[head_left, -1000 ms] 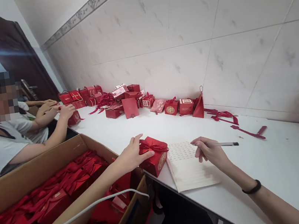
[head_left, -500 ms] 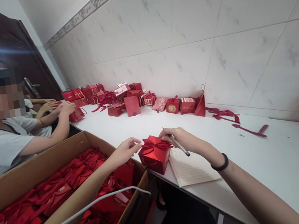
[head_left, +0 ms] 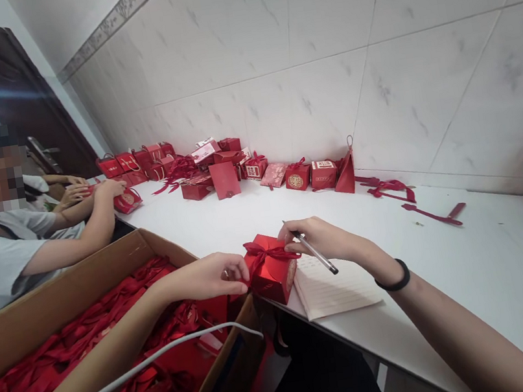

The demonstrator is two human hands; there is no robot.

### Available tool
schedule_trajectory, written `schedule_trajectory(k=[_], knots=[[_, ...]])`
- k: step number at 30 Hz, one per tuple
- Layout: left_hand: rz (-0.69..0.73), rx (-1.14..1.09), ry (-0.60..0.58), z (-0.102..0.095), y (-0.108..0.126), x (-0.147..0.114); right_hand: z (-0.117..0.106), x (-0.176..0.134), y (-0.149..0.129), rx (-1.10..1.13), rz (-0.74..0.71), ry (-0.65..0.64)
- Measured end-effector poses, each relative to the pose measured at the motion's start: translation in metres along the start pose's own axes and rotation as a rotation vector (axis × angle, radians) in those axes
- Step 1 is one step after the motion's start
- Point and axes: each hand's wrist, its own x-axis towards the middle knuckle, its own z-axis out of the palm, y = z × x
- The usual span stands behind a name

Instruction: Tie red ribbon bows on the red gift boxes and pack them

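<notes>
A shiny red gift box (head_left: 274, 279) with a dark red ribbon bow (head_left: 270, 252) sits at the table's front edge. At its left side, my left hand (head_left: 221, 274) has thumb and fingers closed in a pinch on the ribbon's end by the box. My right hand (head_left: 319, 236) holds a black-and-clear pen (head_left: 318, 255), its rear end pointing down toward me, while the thumb and fingertips touch the right side of the bow. Partly under the right hand and beside the box lies an open lined notebook (head_left: 338, 296).
A large cardboard carton (head_left: 170, 245) full of ribboned red boxes stands at left, crossed by a white cable (head_left: 122, 384). More red boxes (head_left: 298, 176) line the tiled wall, with loose ribbons (head_left: 434, 215) at right. A co-worker (head_left: 0, 255) sits at far left.
My left hand has closed from a loose, spread pose into a pinch at the box's left side. The box has turned slightly and the bow shows more plainly. The camera view has shifted slightly.
</notes>
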Motion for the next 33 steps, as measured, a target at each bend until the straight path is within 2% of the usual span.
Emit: schedule_trajectory(k=[2, 3, 5, 7, 8, 10, 12, 24, 33], knots=[[-0.067, 0.135, -0.045, -0.014, 0.008, -0.004, 0.001, 0.000, 0.001, 0.006, -0.009, 0.015], [-0.102, 0.213, -0.002, -0.020, 0.010, -0.003, 0.001, 0.000, 0.002, 0.008, -0.011, 0.020], [-0.124, 0.358, 0.221, -0.030, 0.012, 0.005, 0.002, 0.000, 0.003, 0.012, -0.015, 0.022], [-0.031, 0.431, 0.405, -0.033, 0.012, 0.020, 0.002, 0.001, 0.005, 0.025, -0.015, 0.022], [0.049, 0.437, 0.414, -0.031, 0.012, 0.029, 0.002, 0.001, 0.006, 0.033, -0.012, 0.023], [0.207, 0.434, 0.316, -0.024, 0.009, 0.046, 0.003, 0.001, 0.008, 0.040, -0.003, 0.028], [0.285, 0.448, 0.234, -0.015, 0.005, 0.058, 0.004, 0.001, 0.010, 0.033, 0.016, 0.032], [0.327, 0.435, 0.386, 0.015, -0.012, 0.064, 0.007, 0.003, 0.018, 0.075, 0.019, 0.047], [0.259, 0.143, 0.547, 0.029, -0.020, 0.071, 0.005, -0.001, 0.015, 0.014, 0.019, 0.040]])
